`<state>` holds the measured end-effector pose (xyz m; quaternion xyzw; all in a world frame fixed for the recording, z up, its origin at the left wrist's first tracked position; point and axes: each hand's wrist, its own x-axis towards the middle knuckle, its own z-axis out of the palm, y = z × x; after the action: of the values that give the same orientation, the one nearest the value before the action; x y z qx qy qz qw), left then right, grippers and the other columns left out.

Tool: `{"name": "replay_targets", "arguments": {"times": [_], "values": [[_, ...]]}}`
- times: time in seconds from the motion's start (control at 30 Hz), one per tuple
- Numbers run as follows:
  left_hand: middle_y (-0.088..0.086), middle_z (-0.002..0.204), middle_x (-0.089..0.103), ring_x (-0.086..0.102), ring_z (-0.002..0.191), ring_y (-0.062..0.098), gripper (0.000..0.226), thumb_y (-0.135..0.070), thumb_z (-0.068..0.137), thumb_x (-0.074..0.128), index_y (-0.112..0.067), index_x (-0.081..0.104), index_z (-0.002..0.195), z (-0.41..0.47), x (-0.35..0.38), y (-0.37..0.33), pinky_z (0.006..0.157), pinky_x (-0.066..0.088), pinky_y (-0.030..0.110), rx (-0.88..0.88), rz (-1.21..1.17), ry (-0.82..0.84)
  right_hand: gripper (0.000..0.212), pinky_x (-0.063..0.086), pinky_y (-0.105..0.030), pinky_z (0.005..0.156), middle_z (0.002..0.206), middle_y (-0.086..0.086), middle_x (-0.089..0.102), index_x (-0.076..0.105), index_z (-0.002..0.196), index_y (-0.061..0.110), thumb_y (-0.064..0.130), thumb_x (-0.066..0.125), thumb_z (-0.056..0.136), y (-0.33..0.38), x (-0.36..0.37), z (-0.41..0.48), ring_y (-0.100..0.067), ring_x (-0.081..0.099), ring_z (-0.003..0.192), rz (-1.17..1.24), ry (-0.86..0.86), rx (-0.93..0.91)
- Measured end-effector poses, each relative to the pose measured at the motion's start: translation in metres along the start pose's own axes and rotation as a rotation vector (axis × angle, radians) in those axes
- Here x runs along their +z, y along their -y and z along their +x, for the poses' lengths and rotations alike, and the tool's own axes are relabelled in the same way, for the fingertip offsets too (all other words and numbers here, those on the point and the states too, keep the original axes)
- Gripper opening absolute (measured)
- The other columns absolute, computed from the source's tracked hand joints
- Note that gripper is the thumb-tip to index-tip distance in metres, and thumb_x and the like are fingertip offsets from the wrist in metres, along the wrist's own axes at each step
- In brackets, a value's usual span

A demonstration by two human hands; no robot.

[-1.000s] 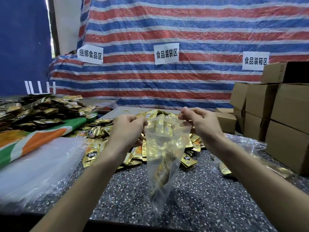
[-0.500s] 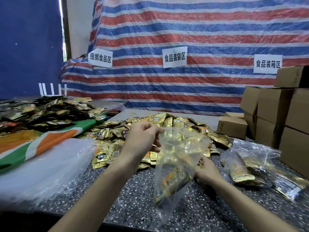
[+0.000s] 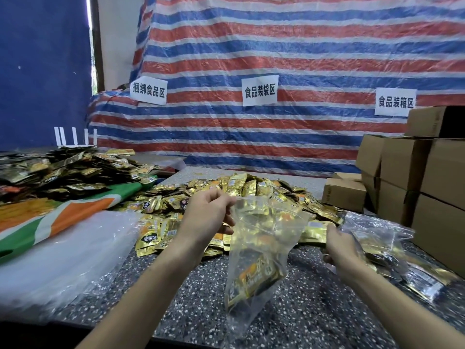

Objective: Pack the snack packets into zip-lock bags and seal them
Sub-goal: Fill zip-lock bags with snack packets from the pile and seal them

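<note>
A clear zip-lock bag (image 3: 261,230) hangs open above the speckled table (image 3: 317,313), with a few gold snack packets (image 3: 254,275) sunk to its bottom. My left hand (image 3: 208,215) pinches the bag's top edge at its left corner. Behind the bag lies a big pile of gold snack packets (image 3: 264,190). At the pile's right edge, my right hand (image 3: 338,245) is down with its fingers curled on a gold packet (image 3: 313,233); the fingertips are hidden.
Filled clear bags (image 3: 382,240) lie at the right, beside stacked cardboard boxes (image 3: 432,172) and a small box (image 3: 343,193). On the left are clear plastic sheets (image 3: 63,255), a green and orange sack (image 3: 50,217) and a heap of dark packets (image 3: 63,167).
My right hand let go of the bag's mouth, dropped to the pile behind it and now sits at the pile's right edge. My left hand alone keeps the bag up.
</note>
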<state>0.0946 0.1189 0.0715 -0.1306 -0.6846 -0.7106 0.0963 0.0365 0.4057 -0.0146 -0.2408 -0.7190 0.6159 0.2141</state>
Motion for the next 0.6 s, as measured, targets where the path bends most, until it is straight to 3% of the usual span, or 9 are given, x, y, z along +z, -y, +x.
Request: {"name": "replay_targets", "arguments": {"times": [0.17, 0.3, 0.37, 0.43, 0.53, 0.6], "values": [[0.010, 0.073, 0.058, 0.057, 0.056, 0.012, 0.023, -0.010, 0.095, 0.057, -0.009, 0.060, 0.072, 0.000, -0.001, -0.004, 0.047, 0.048, 0.024, -0.001, 0.009, 0.003, 0.028, 0.034, -0.016, 0.031, 0.075, -0.008, 0.051, 0.059, 0.111, 0.009, 0.021, 0.034, 0.105, 0.039, -0.028, -0.004, -0.009, 0.042, 0.056, 0.680, 0.231, 0.251], [0.008, 0.069, 0.057, 0.056, 0.053, 0.011, 0.025, -0.007, 0.094, 0.058, -0.010, 0.061, 0.069, -0.001, 0.002, -0.005, 0.046, 0.049, 0.024, 0.004, 0.011, 0.004, 0.033, 0.034, -0.011, 0.030, 0.074, 0.000, 0.048, 0.055, 0.112, 0.009, 0.038, 0.043, 0.103, 0.084, -0.044, -0.025, -0.001, 0.042, 0.045, 0.952, 0.537, 0.310], [0.006, 0.066, 0.057, 0.056, 0.054, 0.011, 0.030, -0.007, 0.094, 0.058, -0.014, 0.062, 0.065, -0.002, 0.003, -0.005, 0.047, 0.049, 0.024, 0.004, 0.009, 0.001, 0.030, 0.035, -0.011, 0.031, 0.078, 0.000, 0.047, 0.056, 0.111, 0.009, 0.034, 0.056, 0.093, 0.104, -0.049, -0.040, -0.001, 0.041, 0.050, 0.880, 0.664, 0.255], [0.003, 0.062, 0.056, 0.056, 0.053, 0.012, 0.038, -0.006, 0.093, 0.059, -0.019, 0.063, 0.058, -0.003, 0.004, -0.005, 0.047, 0.049, 0.024, 0.000, -0.001, -0.003, 0.031, 0.041, -0.014, 0.035, 0.076, -0.006, 0.054, 0.059, 0.105, 0.007, 0.029, 0.063, 0.083, 0.118, -0.051, -0.054, -0.007, 0.046, 0.054, 0.715, 0.679, 0.164], [0.004, 0.063, 0.055, 0.056, 0.049, 0.010, 0.035, -0.005, 0.094, 0.058, -0.016, 0.062, 0.060, -0.003, 0.006, -0.005, 0.046, 0.049, 0.024, -0.003, -0.013, -0.006, 0.023, 0.058, -0.035, 0.057, 0.078, -0.009, 0.069, 0.069, 0.092, 0.013, 0.034, 0.068, 0.083, 0.128, -0.046, -0.073, -0.021, 0.066, 0.065, 0.373, 0.628, 0.017], [0.006, 0.068, 0.055, 0.056, 0.049, 0.010, 0.027, -0.006, 0.095, 0.057, -0.011, 0.061, 0.068, -0.003, 0.008, -0.005, 0.047, 0.050, 0.025, -0.006, -0.007, -0.002, 0.019, 0.059, -0.049, 0.071, 0.083, -0.007, 0.073, 0.073, 0.089, 0.016, 0.034, 0.067, 0.088, 0.127, -0.040, -0.080, -0.027, 0.073, 0.084, 0.218, 0.619, -0.051]]}}
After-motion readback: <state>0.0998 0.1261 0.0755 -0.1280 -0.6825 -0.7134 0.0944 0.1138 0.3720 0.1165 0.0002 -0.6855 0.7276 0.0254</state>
